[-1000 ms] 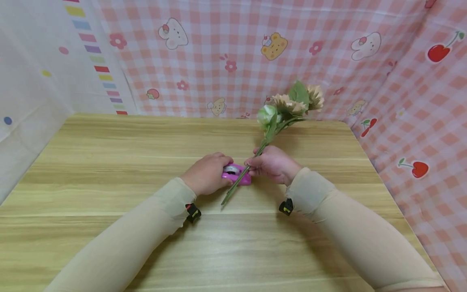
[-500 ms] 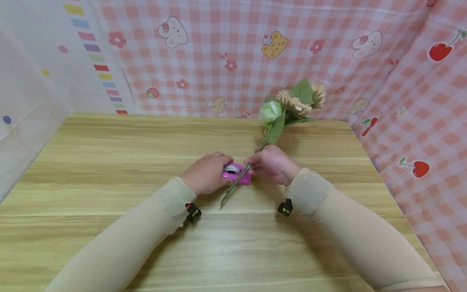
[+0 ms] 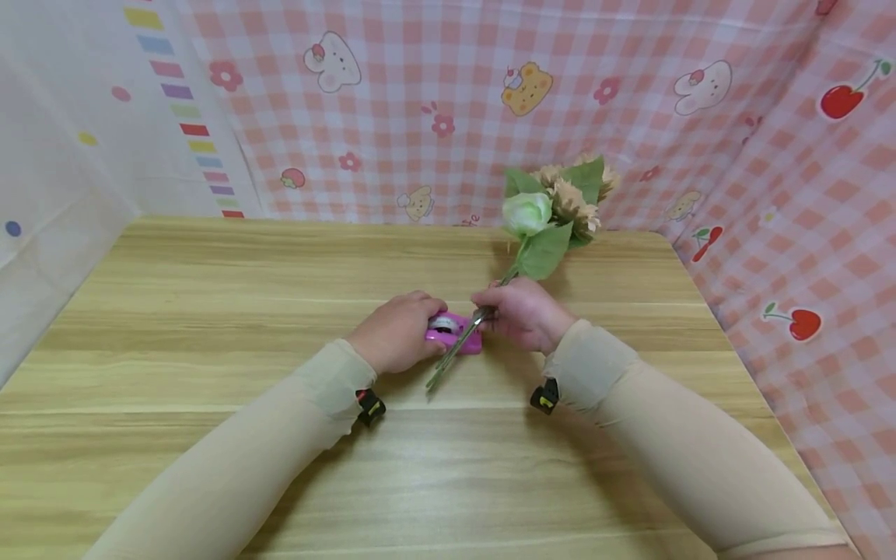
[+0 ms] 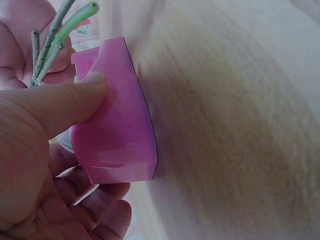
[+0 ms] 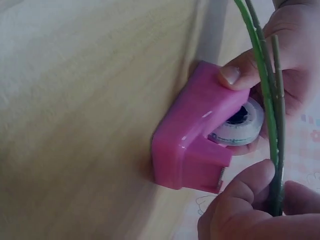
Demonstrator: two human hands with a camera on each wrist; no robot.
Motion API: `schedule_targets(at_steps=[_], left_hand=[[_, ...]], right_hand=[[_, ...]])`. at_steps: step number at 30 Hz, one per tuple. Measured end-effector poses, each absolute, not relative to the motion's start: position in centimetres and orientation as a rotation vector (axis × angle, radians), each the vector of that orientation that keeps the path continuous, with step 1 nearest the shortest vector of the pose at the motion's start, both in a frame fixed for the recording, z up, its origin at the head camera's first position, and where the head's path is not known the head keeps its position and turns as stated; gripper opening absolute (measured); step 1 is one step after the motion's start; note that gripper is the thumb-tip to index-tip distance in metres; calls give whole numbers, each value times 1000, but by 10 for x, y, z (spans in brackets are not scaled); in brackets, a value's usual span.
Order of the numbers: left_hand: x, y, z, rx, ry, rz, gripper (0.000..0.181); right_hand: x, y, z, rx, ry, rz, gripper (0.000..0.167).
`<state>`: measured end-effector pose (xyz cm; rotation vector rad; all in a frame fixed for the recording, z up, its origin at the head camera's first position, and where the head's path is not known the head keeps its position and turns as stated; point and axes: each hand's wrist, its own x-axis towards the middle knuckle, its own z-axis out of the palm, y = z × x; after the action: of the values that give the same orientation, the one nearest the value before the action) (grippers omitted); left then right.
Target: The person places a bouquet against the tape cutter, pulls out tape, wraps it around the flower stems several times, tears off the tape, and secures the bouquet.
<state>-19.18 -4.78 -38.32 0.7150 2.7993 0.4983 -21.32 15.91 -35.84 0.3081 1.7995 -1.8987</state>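
Turned since the earlier frames, the bouquet [image 3: 549,247] faces its pale rose [image 3: 527,214] forward, suggesting the right hand [image 3: 525,313] is rolling the stems [image 5: 267,95], fingers pinched round them. Left-hand [image 3: 395,330] fingers grip the pink tape dispenser [image 5: 192,120] on the tabletop [image 3: 210,295]. Only the right-wrist view shows its toothed edge [image 5: 221,177].

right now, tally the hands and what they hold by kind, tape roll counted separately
hands: 2 (left hand, right hand)
pink tape dispenser: 1
tape roll: 1
bunch of flowers: 1
total: 5
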Motion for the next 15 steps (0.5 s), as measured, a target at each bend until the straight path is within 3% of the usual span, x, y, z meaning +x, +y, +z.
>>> schedule_targets(at_steps=[15], left_hand=[[-192,-48,-383,719,2798,497,58]], right_hand=[[-213,160,-364,322,1796,-1941,29]])
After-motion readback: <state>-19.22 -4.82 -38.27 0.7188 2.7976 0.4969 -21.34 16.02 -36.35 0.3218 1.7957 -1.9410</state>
